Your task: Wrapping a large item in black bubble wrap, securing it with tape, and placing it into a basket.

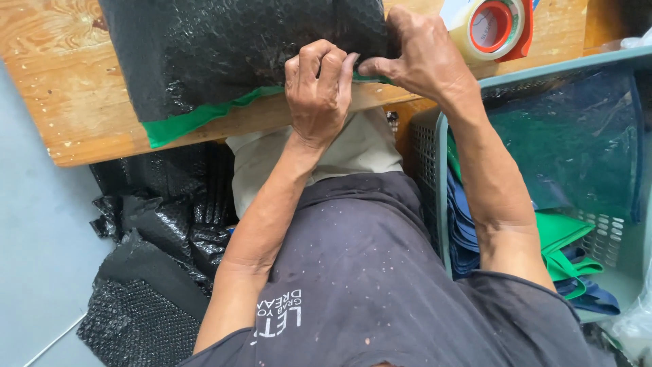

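Note:
A black bubble-wrap sheet (224, 54) lies over a green fabric piece (197, 119) on the wooden table (61, 88). The green edge sticks out along the near side. My left hand (319, 92) is curled at the table's near edge, fingers pressing the wrap's lower edge. My right hand (418, 54) pinches the same edge just to the right, thumb and forefinger closed on the wrap and green fabric. Both hands touch each other at the fingertips.
A roll of clear tape in a red dispenser (492, 27) sits on the table at the upper right. A pale green plastic basket (441, 170) at my right holds folded green and blue fabric. Black bubble-wrap (149, 272) is heaped on the floor at my left.

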